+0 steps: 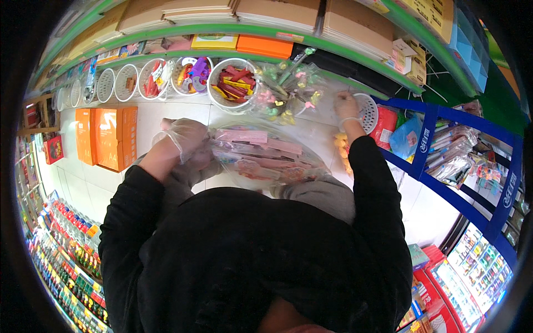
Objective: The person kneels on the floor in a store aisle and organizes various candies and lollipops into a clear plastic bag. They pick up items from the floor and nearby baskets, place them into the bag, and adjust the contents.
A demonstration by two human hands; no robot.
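My left hand (189, 139), in a thin clear glove, is at the left edge of a large clear plastic bag (266, 154) holding several pink-topped packets; its fingers are blurred and partly hidden. My right hand (347, 109), gloved too, reaches forward to the rim of a white perforated plastic basket (367, 112), its fingers bent. Whether they grip the rim is not plain. Between the hands, beyond the bag, lie plastic-wrapped items with pink, yellow and green ends (287, 93). Beside them stands a round white basket (212, 89) of red and yellow packets.
More white baskets (105, 85) line up at the left below green-edged shelves (175, 29) with stacked cardboard. Orange cartons (114, 137) stand on the tiled floor at left. A blue rack (420, 154) with wrapped pens is at right. Bottle shelves (75, 266) are at lower left.
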